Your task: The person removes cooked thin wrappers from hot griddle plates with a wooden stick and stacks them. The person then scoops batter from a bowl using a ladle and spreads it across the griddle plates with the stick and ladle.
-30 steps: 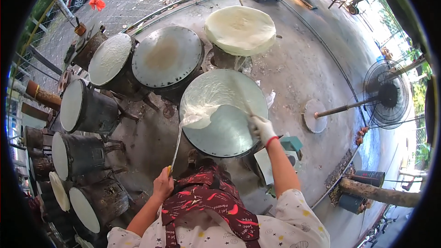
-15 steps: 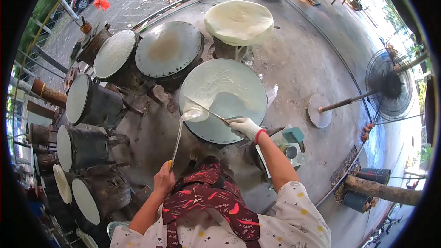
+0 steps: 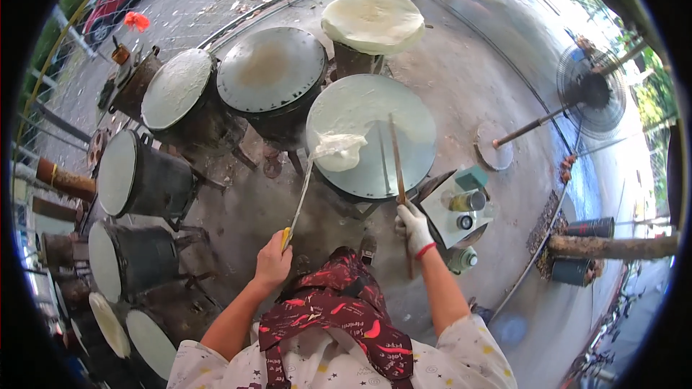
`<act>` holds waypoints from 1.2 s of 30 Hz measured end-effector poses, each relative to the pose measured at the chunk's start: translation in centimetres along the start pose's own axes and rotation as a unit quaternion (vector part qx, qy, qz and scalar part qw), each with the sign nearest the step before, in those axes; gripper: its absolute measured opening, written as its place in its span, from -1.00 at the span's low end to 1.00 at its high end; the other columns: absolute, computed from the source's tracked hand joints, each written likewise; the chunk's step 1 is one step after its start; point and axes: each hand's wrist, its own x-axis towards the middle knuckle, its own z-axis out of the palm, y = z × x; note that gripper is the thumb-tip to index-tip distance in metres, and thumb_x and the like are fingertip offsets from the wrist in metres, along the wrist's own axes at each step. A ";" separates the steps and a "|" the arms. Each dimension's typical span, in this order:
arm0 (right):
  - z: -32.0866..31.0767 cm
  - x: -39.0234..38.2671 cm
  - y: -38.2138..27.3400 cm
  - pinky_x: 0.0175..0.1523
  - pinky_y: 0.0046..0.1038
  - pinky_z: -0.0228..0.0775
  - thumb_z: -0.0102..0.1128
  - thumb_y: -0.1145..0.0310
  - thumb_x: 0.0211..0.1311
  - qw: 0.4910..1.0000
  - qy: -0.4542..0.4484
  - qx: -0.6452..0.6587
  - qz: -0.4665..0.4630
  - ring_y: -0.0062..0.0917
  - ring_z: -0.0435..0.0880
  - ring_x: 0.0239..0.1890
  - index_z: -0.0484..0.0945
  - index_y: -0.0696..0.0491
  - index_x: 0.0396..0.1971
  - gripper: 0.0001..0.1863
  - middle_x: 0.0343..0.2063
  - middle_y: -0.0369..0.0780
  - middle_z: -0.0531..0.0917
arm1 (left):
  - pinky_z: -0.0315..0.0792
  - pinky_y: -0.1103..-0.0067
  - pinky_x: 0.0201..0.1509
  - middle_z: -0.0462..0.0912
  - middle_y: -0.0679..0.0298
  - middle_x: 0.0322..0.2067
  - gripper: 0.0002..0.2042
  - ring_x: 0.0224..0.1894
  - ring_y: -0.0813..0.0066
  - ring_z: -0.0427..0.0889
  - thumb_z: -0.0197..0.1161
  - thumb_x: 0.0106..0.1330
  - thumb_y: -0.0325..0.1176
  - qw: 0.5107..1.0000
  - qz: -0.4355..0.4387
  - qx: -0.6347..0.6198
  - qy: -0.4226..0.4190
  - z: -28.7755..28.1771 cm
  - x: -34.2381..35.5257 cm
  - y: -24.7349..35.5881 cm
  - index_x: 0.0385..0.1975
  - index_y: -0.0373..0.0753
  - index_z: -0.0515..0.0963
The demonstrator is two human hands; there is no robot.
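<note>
**Both hands at work over a pale-coated griddle**

A person in a dark apron [image 3: 335, 310] printed with red chillies stands at six o'clock to a round griddle [image 3: 411, 148], its top seen as a clock face with twelve pointing away from the wearer. The bare left hand [image 3: 274, 261], just outside the rim toward seven o'clock, is wrapped around the grip of a yellow-handled tool [image 3: 300, 202]. The tool's far end disappears into a soft, pale lump [image 3: 343, 152] at the griddle's eight o'clock; whether the lump touches the plate cannot be told. The right hand [image 3: 413, 227], in a white glove with a red cuff, grasps a long wooden stick [image 3: 396, 155] at five o'clock, the stick's upper part pointing across the griddle toward one. A thin, pale film covers the plate's far side, while smooth grey metal shows toward six. At twelve o'clock sits a pile of pale, round sheets [image 3: 373, 21]; at ten, a second griddle [image 3: 272, 68] bears a brown patch. A small white worktop [image 3: 438, 210] at four o'clock carries a glass jar [image 3: 468, 202] and a green box [image 3: 472, 177]. A fan [image 3: 592, 92] stands well apart near three.
</note>
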 end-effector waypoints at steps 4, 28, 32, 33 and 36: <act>12.5 -3.4 3.8 -0.67 -0.60 0.15 0.03 0.26 0.28 0.996 -0.052 0.042 0.058 -0.70 0.31 -0.74 0.29 0.02 0.18 -0.53 -0.64 -0.36 0.43 | 0.43 0.39 -0.26 0.53 0.02 -0.39 -0.67 -0.35 0.08 0.55 0.09 0.19 -0.48 0.993 0.003 -0.119 0.006 -3.3 0.6 -3.1 -0.03 -0.36 0.35; 22.3 1.6 12.6 -0.28 -0.33 0.40 -0.04 0.17 0.27 0.967 0.221 -0.074 -0.106 -0.30 0.58 -0.46 0.48 0.10 -0.13 -0.66 -0.52 -0.10 0.58 | 0.10 0.69 -0.80 0.22 0.39 -0.65 -0.75 -0.84 0.71 0.13 -0.02 0.26 -0.49 0.746 -0.246 -0.619 0.016 -15.8 -9.2 -8.4 -0.06 -0.19 0.31; 14.7 2.8 13.6 -0.17 -0.29 0.40 -0.08 0.15 0.27 0.947 0.271 -0.115 -0.132 -0.20 0.61 -0.29 0.50 0.12 -0.14 -0.63 -0.37 -0.02 0.62 | 0.12 0.69 -0.79 0.23 0.39 -0.64 -0.78 -0.84 0.71 0.14 -0.01 0.29 -0.47 0.737 -0.228 -0.636 -0.004 -14.1 -9.7 -6.5 -0.08 -0.18 0.32; 13.5 3.4 13.3 -0.30 -0.32 0.38 -0.07 0.14 0.27 0.961 0.248 -0.061 -0.110 -0.30 0.57 -0.44 0.50 0.11 -0.17 -0.65 -0.49 -0.08 0.58 | 0.14 0.69 -0.78 0.24 0.38 -0.63 -0.79 -0.83 0.70 0.15 -0.01 0.30 -0.46 0.724 -0.214 -0.655 -0.011 -13.6 -9.7 -5.7 -0.08 -0.18 0.32; 14.9 -0.7 9.7 -0.72 -0.53 0.12 -0.04 0.17 0.30 0.991 0.105 0.041 -0.071 -0.67 0.27 -0.79 0.40 -0.03 -0.24 -0.80 -0.74 -0.39 0.33 | 0.21 0.67 -0.74 0.26 0.36 -0.58 -0.80 -0.80 0.69 0.19 -0.01 0.32 -0.45 0.691 -0.192 -0.696 -0.016 -11.7 -10.3 -4.6 -0.07 -0.18 0.32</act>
